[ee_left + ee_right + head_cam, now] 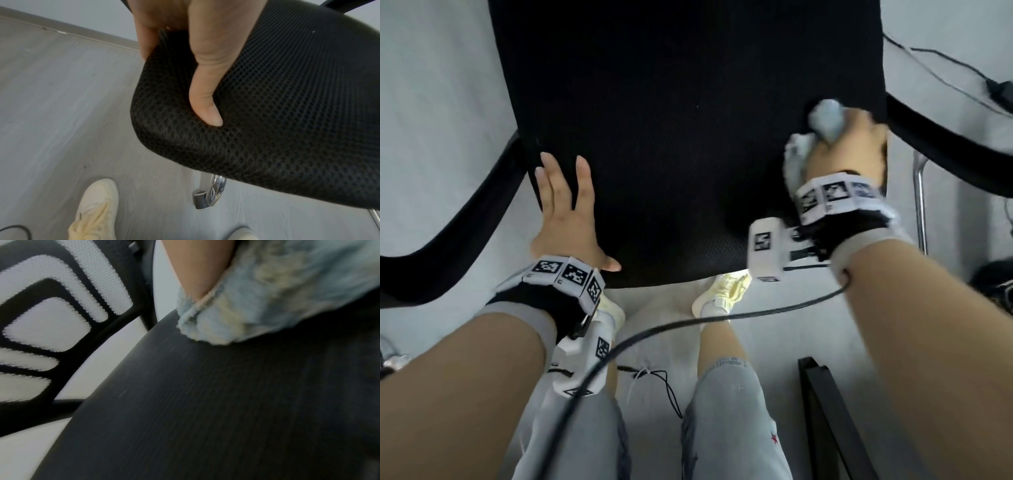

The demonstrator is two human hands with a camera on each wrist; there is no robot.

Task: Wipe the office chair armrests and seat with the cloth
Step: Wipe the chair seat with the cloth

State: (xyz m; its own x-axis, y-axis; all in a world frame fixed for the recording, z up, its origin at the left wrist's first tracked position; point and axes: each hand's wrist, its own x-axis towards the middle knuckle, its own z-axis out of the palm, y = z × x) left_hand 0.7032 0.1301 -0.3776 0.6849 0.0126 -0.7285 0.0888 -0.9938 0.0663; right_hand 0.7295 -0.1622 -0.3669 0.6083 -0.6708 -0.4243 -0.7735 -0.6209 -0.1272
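Observation:
The black mesh chair seat fills the upper middle of the head view. My left hand lies flat on its front left corner with straight fingers, and its thumb rests on the mesh. My right hand grips a bunched light blue cloth and presses it on the right side of the seat, near the right armrest. In the right wrist view the cloth touches the seat. The left armrest curves along the left.
Light grey floor surrounds the chair. A chrome chair leg stands on the right, and a chrome base arm shows under the seat. Black cables and an adapter lie at the back right. My shoes stand under the front edge. The backrest is behind.

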